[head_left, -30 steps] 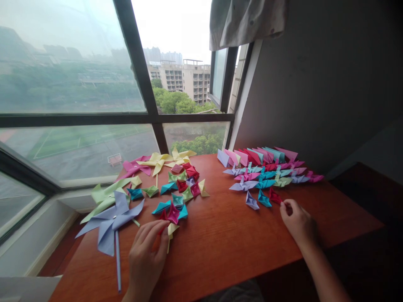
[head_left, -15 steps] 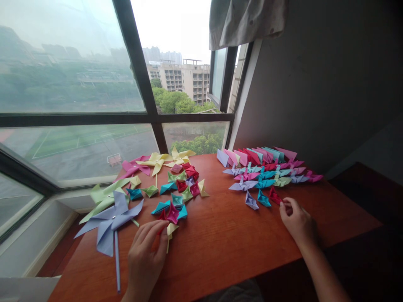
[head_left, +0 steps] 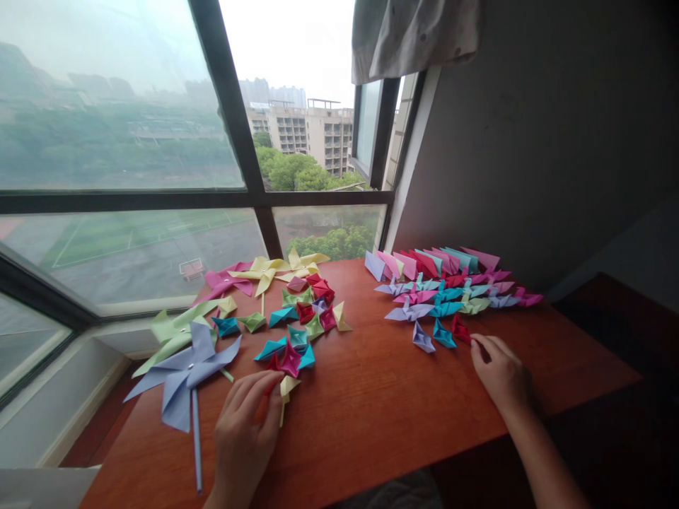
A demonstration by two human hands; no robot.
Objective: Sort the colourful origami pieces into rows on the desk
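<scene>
On the table's right side, the thumb and fingertips of my right hand [head_left: 501, 371] pinch the near end of a red paper boat [head_left: 459, 329]. That boat sits in a row beside a teal paper boat [head_left: 443, 334] and a lavender paper boat [head_left: 423, 338]. At the left, my left hand [head_left: 248, 417] has its fingers closed on a red paper boat [head_left: 274, 363], mostly hidden behind the fingers. Close to those fingertips lie a magenta paper boat [head_left: 291, 360] and a pale yellow folded piece [head_left: 288, 387], among several other small boats in a loose cluster.
Paper pinwheels on sticks, including a lavender pinwheel [head_left: 192, 367] and a yellow pinwheel [head_left: 264, 272], line the left of the wooden table [head_left: 366, 417]. Rows of folded paper cranes [head_left: 445, 309] and paper planes [head_left: 424, 264] stand at the back right. Windows rise behind.
</scene>
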